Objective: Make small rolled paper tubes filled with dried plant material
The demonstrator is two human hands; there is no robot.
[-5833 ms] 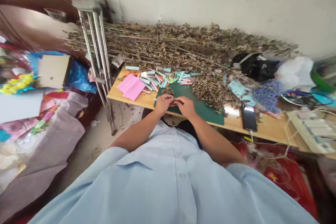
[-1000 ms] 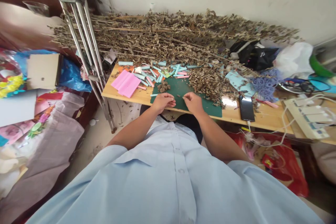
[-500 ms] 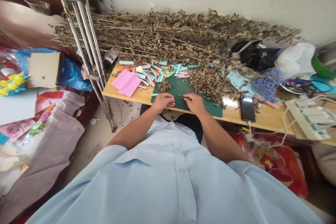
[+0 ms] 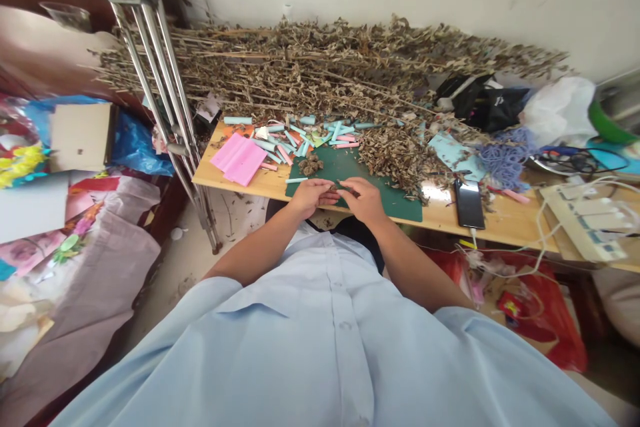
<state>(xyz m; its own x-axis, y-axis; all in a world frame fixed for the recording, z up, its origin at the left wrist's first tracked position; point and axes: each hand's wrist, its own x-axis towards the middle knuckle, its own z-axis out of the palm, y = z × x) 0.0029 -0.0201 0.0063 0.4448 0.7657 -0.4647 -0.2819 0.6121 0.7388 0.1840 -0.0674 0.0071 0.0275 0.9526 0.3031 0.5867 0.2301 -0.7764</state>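
Over the front of the green cutting mat, my left hand and my right hand meet fingertip to fingertip. Small bits of dried leaf show between them, pinched by the fingers of both hands. Just beyond my left hand lies a small clump of crumbled dried leaves, with a thin light-blue paper roll beside it. A larger heap of dried leaves covers the mat's right part, past my right hand.
Long dried plant stalks lie along the wall. Pink paper sheets and several paper rolls are on the left of the wooden table. A phone and power strip lie right; crutches stand left.
My right hand has moved left to meet my left hand, and dried leaf is now between both hands' fingers. The view has shifted slightly.
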